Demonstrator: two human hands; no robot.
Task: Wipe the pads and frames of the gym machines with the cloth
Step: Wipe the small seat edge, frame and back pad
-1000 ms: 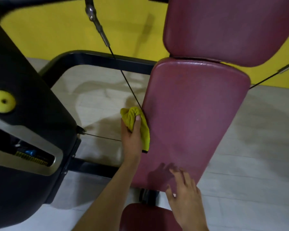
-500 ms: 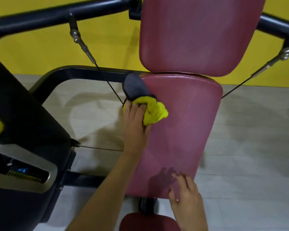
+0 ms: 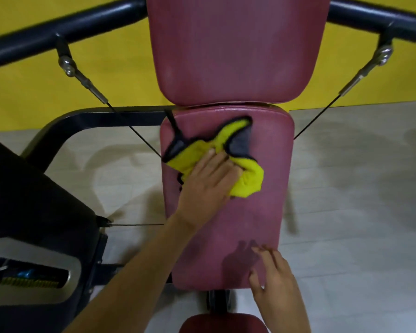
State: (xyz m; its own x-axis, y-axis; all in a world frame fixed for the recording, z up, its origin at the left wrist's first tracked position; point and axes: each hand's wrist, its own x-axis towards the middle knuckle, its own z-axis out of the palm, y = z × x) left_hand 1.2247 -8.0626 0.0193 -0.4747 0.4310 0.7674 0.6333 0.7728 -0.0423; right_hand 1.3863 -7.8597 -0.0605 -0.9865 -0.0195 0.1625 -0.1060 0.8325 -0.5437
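Observation:
A yellow cloth [image 3: 247, 181] with a grey underside lies spread on the upper part of the maroon back pad [image 3: 238, 224]. My left hand [image 3: 207, 179] presses flat on the cloth, fingers pointing up and right. My right hand [image 3: 276, 284] rests with spread fingers on the pad's lower right corner and holds nothing. A second maroon pad [image 3: 233, 49] stands above the back pad. The seat pad [image 3: 221, 324] shows at the bottom edge. Black frame bars [image 3: 65, 27] run across the top on both sides.
A black machine housing [image 3: 34, 200] with a silver slot fills the left side. Thin cables [image 3: 139, 138] with metal clips run from the top bars down behind the pad. A curved black base tube [image 3: 87, 116] lies on the pale floor [image 3: 358, 188]. The wall is yellow.
My left hand has carried the cloth from the pad's left edge up and onto its front face, where the cloth has spread out. My right hand has stayed at the pad's lower end.

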